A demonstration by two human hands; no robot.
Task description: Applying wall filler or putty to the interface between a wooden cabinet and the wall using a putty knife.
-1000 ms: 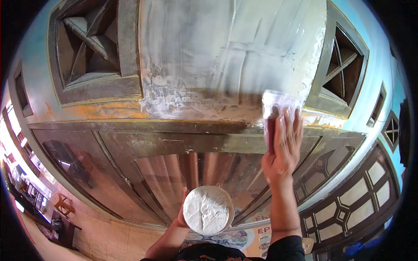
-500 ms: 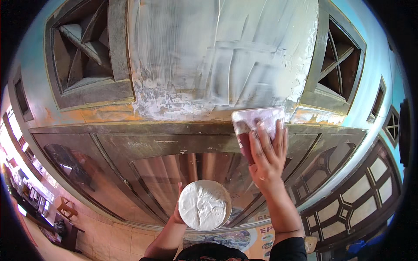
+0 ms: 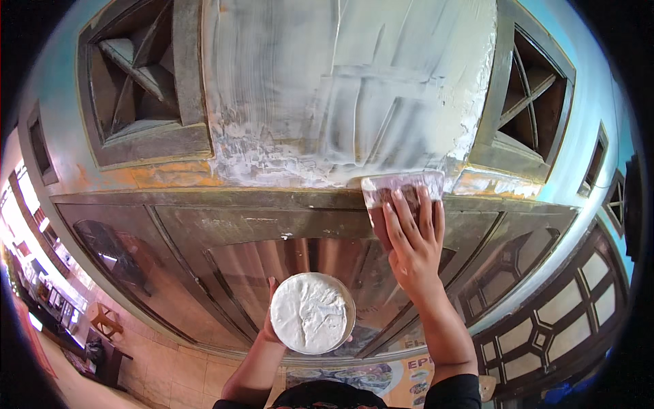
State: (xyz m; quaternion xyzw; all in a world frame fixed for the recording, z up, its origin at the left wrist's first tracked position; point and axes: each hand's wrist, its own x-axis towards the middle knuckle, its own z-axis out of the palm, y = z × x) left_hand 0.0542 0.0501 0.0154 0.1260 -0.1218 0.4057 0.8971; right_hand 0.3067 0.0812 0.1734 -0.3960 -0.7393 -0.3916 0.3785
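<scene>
The right hand's fingers (image 3: 409,215) are lying nearly straight and slightly spread across the face of a flat reddish-brown scraper (image 3: 377,219), pressing on it from the near side; its thumb is hiding from view. The right hand (image 3: 414,255) is holding the scraper just below the coated wall panel, and white paste is smearing the plate's upper part. The scraper's top edge is lining up with the panel's lower border; whether it is touching the surface, I cannot tell.

The left hand (image 3: 268,328) is gripping a round tub (image 3: 353,315) lower down, its thumb showing at the left side and a fingertip peeking out at the right, the others hiding underneath. Thick white paste (image 3: 306,310) is filling the tub, its top looking creased and uneven.

Above the scraper, the wall panel (image 3: 286,88) is wearing streaky white and grey coats, with ridges running through them. Wooden vents with crossed slats, one on the left (image 3: 139,75) and one on the right (image 3: 535,95), are flanking it. A dark wooden beam (image 3: 266,199) is running beneath, and glass with striped curtains (image 3: 293,259) is standing below that. Farther out, a stool (image 3: 104,320) is standing on the tiled floor (image 3: 163,368).
</scene>
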